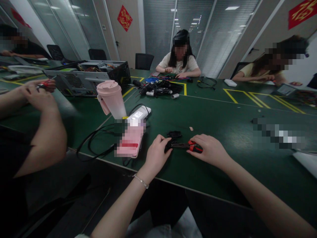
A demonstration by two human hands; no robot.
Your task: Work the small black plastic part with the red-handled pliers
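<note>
Pliers (182, 145) gripped by the handles in the right hand (211, 149), tips at a small black piece (168, 145) pinched in the left hand (157, 153) by the near edge of the green table (210, 112), best done with the piece braced, a gentle squeeze and fingertips clear

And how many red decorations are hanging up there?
3: the far-left decoration, the diamond decoration left of centre, and the far-right decoration, cut off by the edge.
</note>
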